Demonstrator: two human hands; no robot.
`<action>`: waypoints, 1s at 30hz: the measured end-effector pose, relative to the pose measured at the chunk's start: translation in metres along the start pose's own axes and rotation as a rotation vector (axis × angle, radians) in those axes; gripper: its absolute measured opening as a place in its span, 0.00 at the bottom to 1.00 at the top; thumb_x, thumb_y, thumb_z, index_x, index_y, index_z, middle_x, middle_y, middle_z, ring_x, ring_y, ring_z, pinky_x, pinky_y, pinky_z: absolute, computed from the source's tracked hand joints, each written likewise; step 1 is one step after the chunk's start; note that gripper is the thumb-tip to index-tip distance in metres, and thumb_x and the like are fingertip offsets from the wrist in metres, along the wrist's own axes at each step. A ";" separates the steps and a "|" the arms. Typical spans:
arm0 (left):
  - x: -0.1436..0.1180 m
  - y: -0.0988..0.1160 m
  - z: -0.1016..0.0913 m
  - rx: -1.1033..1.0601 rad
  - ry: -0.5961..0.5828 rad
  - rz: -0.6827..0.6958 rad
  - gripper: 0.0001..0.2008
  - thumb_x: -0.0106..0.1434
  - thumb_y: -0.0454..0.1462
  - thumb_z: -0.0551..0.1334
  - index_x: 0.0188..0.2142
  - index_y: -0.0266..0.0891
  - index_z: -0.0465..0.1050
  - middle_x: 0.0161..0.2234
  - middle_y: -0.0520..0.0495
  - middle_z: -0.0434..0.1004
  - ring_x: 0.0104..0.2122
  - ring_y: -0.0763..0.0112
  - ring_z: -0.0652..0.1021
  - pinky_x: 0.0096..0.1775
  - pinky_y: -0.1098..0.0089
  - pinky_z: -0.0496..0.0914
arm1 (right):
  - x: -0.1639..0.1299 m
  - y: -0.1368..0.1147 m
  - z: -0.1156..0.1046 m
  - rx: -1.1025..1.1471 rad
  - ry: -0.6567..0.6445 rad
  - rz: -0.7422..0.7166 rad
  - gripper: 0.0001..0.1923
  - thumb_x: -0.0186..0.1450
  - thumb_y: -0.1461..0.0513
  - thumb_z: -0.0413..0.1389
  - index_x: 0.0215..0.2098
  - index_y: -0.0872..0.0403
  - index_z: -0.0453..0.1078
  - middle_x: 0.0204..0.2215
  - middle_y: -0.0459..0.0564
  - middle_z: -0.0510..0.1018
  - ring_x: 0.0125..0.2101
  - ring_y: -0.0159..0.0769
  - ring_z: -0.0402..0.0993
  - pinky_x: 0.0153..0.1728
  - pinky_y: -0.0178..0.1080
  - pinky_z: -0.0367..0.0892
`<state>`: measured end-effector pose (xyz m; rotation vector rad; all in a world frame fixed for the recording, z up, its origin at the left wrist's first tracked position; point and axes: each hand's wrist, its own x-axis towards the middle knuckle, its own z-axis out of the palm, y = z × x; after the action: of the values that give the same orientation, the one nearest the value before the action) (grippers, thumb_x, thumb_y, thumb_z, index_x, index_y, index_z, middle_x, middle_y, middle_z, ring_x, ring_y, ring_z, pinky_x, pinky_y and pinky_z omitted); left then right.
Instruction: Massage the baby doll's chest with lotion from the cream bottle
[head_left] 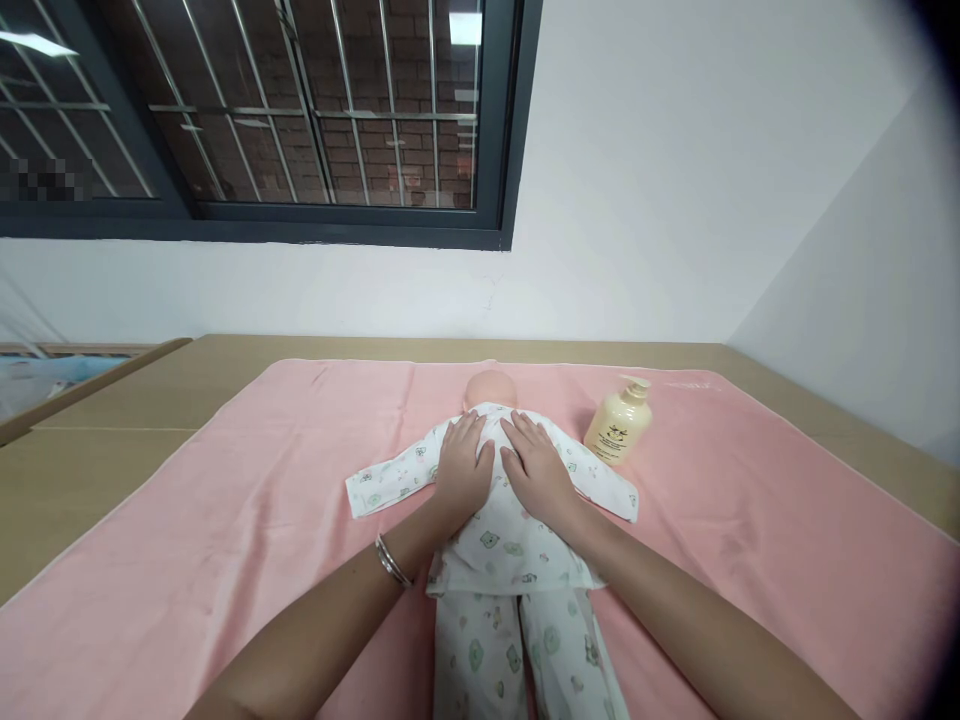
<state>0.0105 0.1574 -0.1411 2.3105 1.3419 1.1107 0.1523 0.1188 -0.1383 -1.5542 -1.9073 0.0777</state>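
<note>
A baby doll (pixel 491 388) lies on a pink sheet, its head toward the wall and its arms out to the sides. It wears a white printed top (pixel 517 545) and matching trousers (pixel 480 650). My left hand (pixel 463 462) rests flat on the left side of the doll's upper body, fingers stretched toward the head. Flat on the right side lies my right hand (pixel 538 468), its fingers also extended. The thumbs point toward each other with a small gap between them. Neither hand grips anything.
To the right of the doll stands a pale yellow pump bottle (pixel 619 425). The pink sheet (pixel 300 450) covers much of a wooden table (pixel 112 410). Behind are a white wall (pixel 637 180) and a dark-framed barred window (pixel 337 225). Something light blue (pixel 75 368) shows at the far left.
</note>
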 end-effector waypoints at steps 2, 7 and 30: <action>0.000 0.000 0.000 0.002 -0.003 0.000 0.22 0.66 0.36 0.48 0.57 0.33 0.63 0.60 0.39 0.63 0.62 0.62 0.61 0.63 0.54 0.50 | 0.000 0.000 0.000 0.000 0.001 -0.001 0.25 0.69 0.58 0.41 0.63 0.56 0.57 0.64 0.56 0.56 0.65 0.43 0.46 0.63 0.54 0.45; 0.001 0.001 -0.001 0.002 0.003 0.003 0.21 0.66 0.36 0.49 0.57 0.35 0.63 0.60 0.40 0.63 0.61 0.62 0.61 0.63 0.54 0.51 | -0.001 0.000 -0.001 -0.005 -0.007 0.006 0.25 0.70 0.58 0.40 0.63 0.57 0.57 0.64 0.56 0.56 0.65 0.42 0.46 0.63 0.53 0.44; 0.000 -0.001 0.000 0.004 0.010 0.012 0.21 0.66 0.36 0.49 0.57 0.35 0.63 0.60 0.40 0.64 0.61 0.62 0.62 0.63 0.53 0.51 | -0.001 0.000 0.000 -0.015 -0.006 -0.002 0.25 0.69 0.59 0.41 0.63 0.56 0.57 0.64 0.56 0.56 0.65 0.43 0.46 0.63 0.53 0.44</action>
<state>0.0104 0.1583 -0.1416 2.3218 1.3370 1.1258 0.1524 0.1179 -0.1382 -1.5640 -1.9178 0.0673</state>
